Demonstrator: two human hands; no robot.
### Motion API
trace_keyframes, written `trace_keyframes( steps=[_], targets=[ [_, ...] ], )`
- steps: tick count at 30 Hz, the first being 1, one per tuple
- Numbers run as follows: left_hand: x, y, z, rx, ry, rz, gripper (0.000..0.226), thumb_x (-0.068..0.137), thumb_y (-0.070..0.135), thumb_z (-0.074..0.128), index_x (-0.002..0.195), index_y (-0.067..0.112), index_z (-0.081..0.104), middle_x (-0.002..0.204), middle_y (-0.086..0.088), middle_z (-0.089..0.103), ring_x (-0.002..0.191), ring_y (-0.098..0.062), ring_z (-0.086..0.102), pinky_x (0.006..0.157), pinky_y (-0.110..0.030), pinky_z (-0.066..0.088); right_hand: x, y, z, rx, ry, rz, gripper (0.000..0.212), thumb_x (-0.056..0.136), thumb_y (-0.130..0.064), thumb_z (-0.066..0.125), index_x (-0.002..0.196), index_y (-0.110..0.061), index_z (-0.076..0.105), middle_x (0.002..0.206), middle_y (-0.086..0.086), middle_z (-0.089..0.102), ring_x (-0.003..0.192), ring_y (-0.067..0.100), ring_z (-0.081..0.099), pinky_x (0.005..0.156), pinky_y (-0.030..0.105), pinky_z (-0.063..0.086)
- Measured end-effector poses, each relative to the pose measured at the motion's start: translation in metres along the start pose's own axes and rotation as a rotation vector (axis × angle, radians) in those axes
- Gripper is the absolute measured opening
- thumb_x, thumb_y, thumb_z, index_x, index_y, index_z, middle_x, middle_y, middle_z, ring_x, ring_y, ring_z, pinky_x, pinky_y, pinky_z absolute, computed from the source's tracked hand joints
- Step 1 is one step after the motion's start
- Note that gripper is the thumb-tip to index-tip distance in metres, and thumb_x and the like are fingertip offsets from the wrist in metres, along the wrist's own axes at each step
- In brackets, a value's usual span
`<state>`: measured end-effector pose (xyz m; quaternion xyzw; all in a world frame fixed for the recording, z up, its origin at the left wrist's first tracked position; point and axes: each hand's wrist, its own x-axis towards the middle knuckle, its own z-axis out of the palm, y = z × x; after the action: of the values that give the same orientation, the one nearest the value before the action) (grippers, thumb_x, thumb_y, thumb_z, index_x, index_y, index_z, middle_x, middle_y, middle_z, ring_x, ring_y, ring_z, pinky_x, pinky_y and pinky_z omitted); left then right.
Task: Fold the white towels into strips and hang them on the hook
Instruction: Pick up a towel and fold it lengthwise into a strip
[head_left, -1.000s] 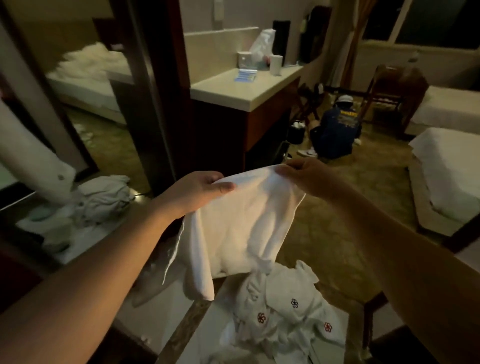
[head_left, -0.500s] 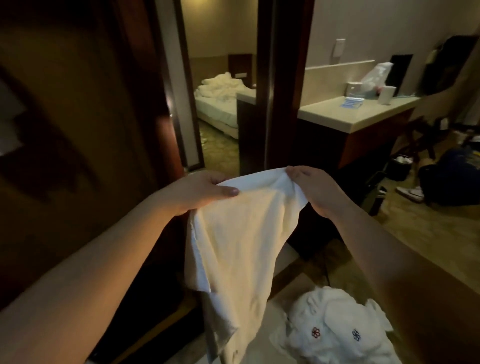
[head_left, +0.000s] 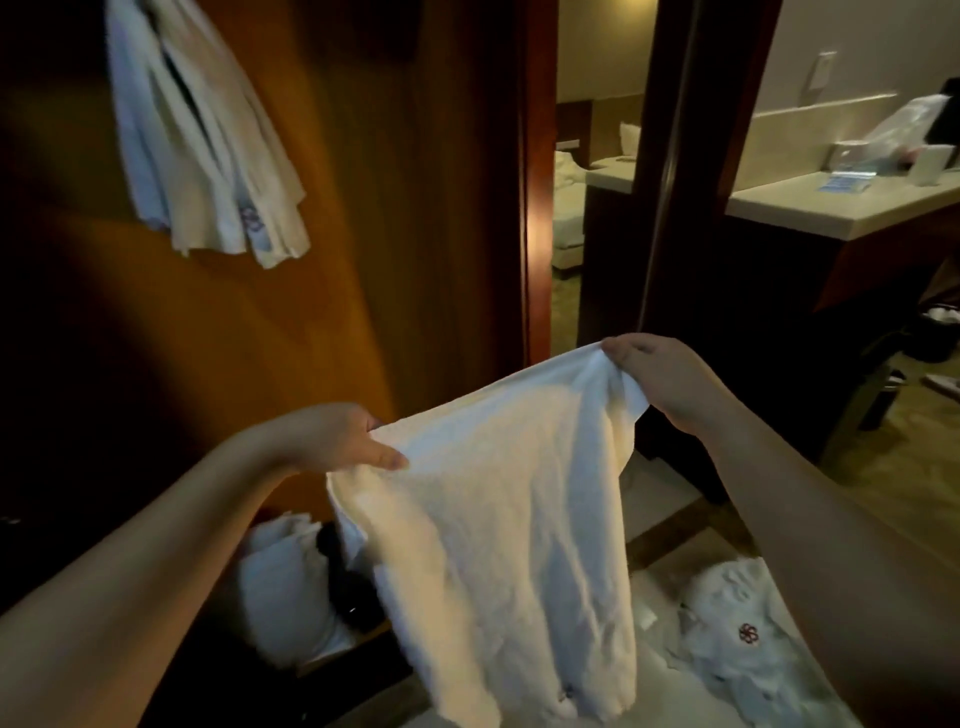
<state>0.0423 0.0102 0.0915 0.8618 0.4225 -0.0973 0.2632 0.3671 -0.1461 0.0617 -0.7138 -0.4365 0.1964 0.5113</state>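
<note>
Below the white towels already hanging, the left hand and right hand pinch the limp white cotton towel; the person should probably keep its top edge taut while folding.

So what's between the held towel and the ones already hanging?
Only bare wooden panel separates the held towel from the hanging towels, seen in the head view.

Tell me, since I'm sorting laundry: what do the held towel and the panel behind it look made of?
Held towel: soft matte white cloth, probably cotton terry, judging by its limp creases. Panel: brown wood or veneer with a faint sheen.
</note>
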Motion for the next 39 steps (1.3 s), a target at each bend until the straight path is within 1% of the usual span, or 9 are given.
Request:
trace_keyframes(
  steps=[6,9,15,20,24,29,31,35,39],
  targets=[
    [-0.066,-0.112,-0.008,-0.052,0.124,-0.154,0.024,0.090,0.040,0.072,0.093,0.016,0.073,0.092,-0.004,0.075,0.084,-0.019,0.072,0.084,-0.039,0.057,-0.023,-0.026,0.055,-0.083,0.006,0.011,0.026,0.096,-0.056,0.057,0.079,-0.047,0.073,0.081,-0.020,0.074,0.076,0.000,0.069,0.067,0.024,0.048],
    [-0.091,-0.161,-0.009,-0.165,0.181,-0.178,0.023,0.088,0.040,0.074,0.093,0.018,0.074,0.095,-0.001,0.074,0.094,-0.018,0.068,0.087,-0.037,0.050,-0.025,-0.032,0.077,-0.220,-0.007,-0.020,0.024,0.098,-0.053,0.056,0.100,-0.039,0.075,0.082,-0.023,0.064,0.080,-0.004,0.059,0.068,0.017,0.039],
    [-0.115,-0.221,0.012,-1.123,0.433,-0.148,0.036,0.073,0.028,0.075,0.104,0.010,0.075,0.120,-0.009,0.072,0.124,-0.028,0.057,0.116,-0.046,0.031,-0.024,-0.051,0.110,-0.381,-0.050,-0.084,0.036,0.100,-0.048,0.055,0.113,-0.022,0.076,0.114,-0.001,0.069,0.099,0.012,0.055,0.083,0.030,0.038],
    [-0.115,-0.209,0.038,-1.683,0.548,-0.002,0.036,0.087,0.035,0.064,0.113,0.009,0.068,0.110,-0.012,0.074,0.094,-0.024,0.074,0.084,-0.042,0.058,-0.031,-0.068,0.132,-0.508,-0.169,-0.065,0.044,0.099,-0.055,0.053,0.113,-0.020,0.076,0.109,0.001,0.067,0.093,0.014,0.055,0.079,0.032,0.041],
    [-0.119,-0.181,0.055,-1.711,0.615,-0.011,0.022,0.099,0.029,0.059,0.103,0.011,0.071,0.096,-0.010,0.077,0.084,-0.022,0.076,0.066,-0.036,0.060,-0.063,-0.076,0.158,-0.423,-0.257,0.026,0.041,0.097,-0.057,0.055,0.106,-0.024,0.077,0.092,-0.009,0.065,0.084,0.009,0.060,0.074,0.031,0.049],
    [-0.131,-0.134,0.088,-1.698,0.675,0.017,0.025,0.098,0.025,0.060,0.114,0.009,0.071,0.109,-0.013,0.075,0.096,-0.026,0.074,0.076,-0.037,0.058,-0.127,-0.078,0.216,0.132,-0.227,0.158,0.027,0.095,-0.036,0.067,0.121,-0.026,0.069,0.104,0.003,0.074,0.094,0.025,0.072,0.092,0.052,0.056],
    [-0.137,-0.118,0.098,-1.663,0.660,0.031,0.025,0.096,0.028,0.062,0.109,0.011,0.075,0.109,-0.012,0.076,0.099,-0.027,0.074,0.076,-0.037,0.057,-0.150,-0.082,0.235,0.313,-0.250,0.154,0.044,0.095,-0.034,0.067,0.137,-0.043,0.054,0.104,0.000,0.073,0.093,0.019,0.073,0.089,0.044,0.059],
    [-0.145,-0.100,0.114,-1.527,0.586,0.017,0.032,0.086,0.049,0.070,0.108,0.028,0.077,0.110,-0.002,0.076,0.102,-0.021,0.073,0.086,-0.040,0.054,-0.180,-0.098,0.253,0.361,-0.324,0.008,0.027,0.100,-0.036,0.057,0.103,-0.061,0.068,0.100,-0.030,0.069,0.090,-0.004,0.067,0.068,0.021,0.055],
    [-0.151,-0.095,0.122,-1.374,0.499,0.114,0.036,0.085,0.063,0.065,0.112,0.040,0.074,0.108,0.003,0.076,0.098,-0.017,0.073,0.083,-0.038,0.057,-0.191,-0.105,0.248,0.263,-0.381,-0.118,0.042,0.100,-0.024,0.059,0.096,-0.065,0.068,0.108,-0.031,0.066,0.085,0.002,0.070,0.067,0.011,0.051]
  ],
)
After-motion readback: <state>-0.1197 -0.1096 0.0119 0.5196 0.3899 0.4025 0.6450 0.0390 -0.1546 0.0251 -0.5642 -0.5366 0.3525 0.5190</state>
